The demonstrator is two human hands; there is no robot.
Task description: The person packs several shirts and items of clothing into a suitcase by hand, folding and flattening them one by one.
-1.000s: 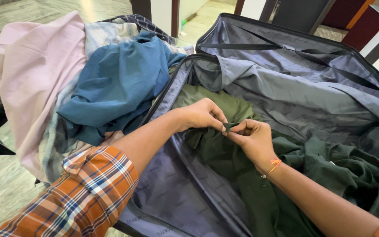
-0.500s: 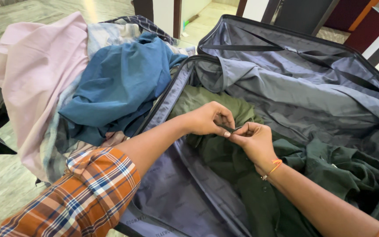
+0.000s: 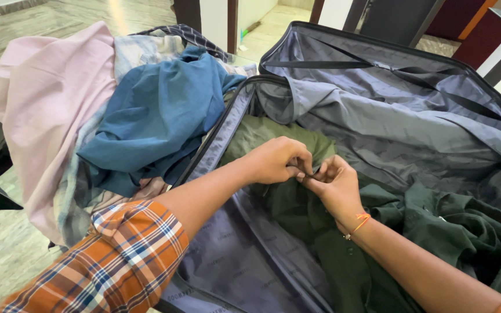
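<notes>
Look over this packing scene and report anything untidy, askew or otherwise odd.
The clothes heap left of the open suitcase is unfolded and spills over its edge. The dark green shirt inside lies crumpled, while the left hand and right hand pinch its front. No damage shows.

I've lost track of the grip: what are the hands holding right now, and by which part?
Both the left hand and the right hand pinch the dark green shirt at its front edge, fingers meeting there; a button cannot be made out.
</notes>
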